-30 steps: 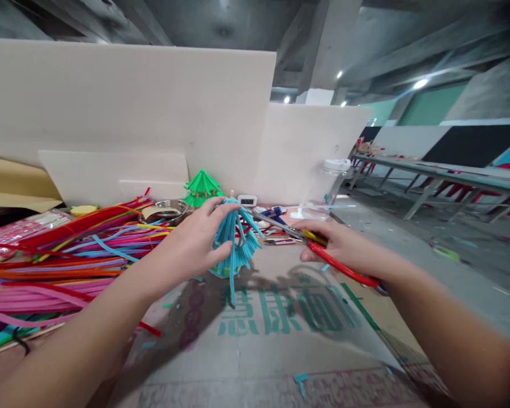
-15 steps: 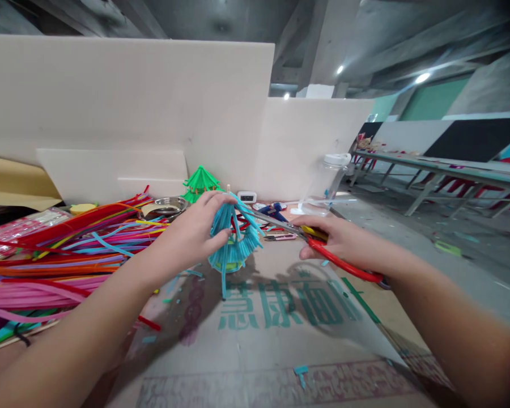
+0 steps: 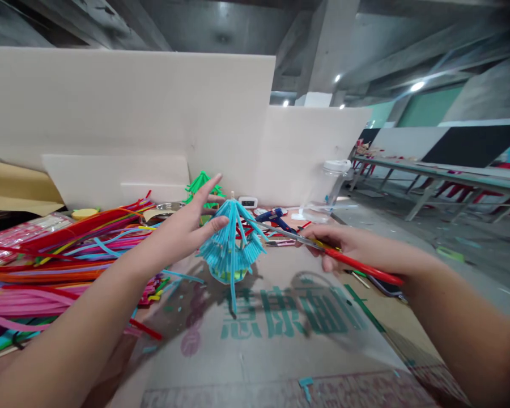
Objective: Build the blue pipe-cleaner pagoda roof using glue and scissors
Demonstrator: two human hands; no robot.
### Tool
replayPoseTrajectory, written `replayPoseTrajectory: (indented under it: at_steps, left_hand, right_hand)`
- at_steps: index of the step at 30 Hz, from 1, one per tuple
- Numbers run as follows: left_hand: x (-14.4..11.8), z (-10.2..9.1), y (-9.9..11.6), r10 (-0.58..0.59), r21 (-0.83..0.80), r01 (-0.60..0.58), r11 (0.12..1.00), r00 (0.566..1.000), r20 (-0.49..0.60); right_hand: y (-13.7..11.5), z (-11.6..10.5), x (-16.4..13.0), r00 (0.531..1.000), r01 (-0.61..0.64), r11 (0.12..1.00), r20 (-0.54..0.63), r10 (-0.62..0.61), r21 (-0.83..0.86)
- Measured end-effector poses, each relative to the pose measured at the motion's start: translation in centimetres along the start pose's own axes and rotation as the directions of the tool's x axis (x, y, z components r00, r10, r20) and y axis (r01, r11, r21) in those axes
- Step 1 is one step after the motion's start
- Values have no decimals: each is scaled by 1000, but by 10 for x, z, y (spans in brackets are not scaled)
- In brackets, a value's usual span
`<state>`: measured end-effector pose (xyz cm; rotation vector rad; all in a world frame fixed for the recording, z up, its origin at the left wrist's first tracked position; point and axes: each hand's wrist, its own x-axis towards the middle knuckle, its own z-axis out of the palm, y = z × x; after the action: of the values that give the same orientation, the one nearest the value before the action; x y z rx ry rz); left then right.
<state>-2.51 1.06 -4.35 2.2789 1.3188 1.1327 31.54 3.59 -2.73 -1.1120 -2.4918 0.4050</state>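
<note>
A blue pipe-cleaner pavilion model [image 3: 229, 249] stands on the printed board, its pleated skirt flaring round a yellow-green base. One long blue strand hangs down its front. My left hand [image 3: 202, 218] is at its upper left, fingers spread and thumb near the roof; whether it touches the strands I cannot tell. In my right hand [image 3: 335, 241] are scissors [image 3: 344, 259] with red handles, their blades pointing left towards the roof's right side. Behind my left fingers, partly hidden, stands a green pipe-cleaner model [image 3: 198, 186] of similar shape.
Bundles of coloured pipe cleaners [image 3: 68, 255] cover the left side. Behind the model lie a blue glue gun [image 3: 274, 216], a small white digital clock [image 3: 249, 202] and a metal bowl [image 3: 170, 207]. A clear plastic cup [image 3: 327, 187] stands back right. Blue scraps [image 3: 306, 388] lie near the front.
My left hand has loosened from the roof, its fingers now spread, uncovering more of the blue model. The scissors have drawn slightly right and down, away from the strands.
</note>
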Motion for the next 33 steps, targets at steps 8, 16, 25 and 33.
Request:
replayPoseTrajectory:
  at_steps: [8,16,25,33]
  left_hand:
    - [5,-17,-1,-108,34,135,990,898,-427]
    - [7,-11,-5,-126,-108,91,990,917,-378]
    - [4,-6,-3,-10,142,61,988,941,-339]
    - [10,19,-15,-46,-259,37,965,999,-29]
  right_hand:
    - [-1,3,4,988,-103,994,117,97,45]
    - [-6,4,-3,969,-63,993,244,37,100]
    - [-15,13,-1,985,-21,997,173,7,79]
    - [-5,54,17,885,184,937,-366,-289,-297]
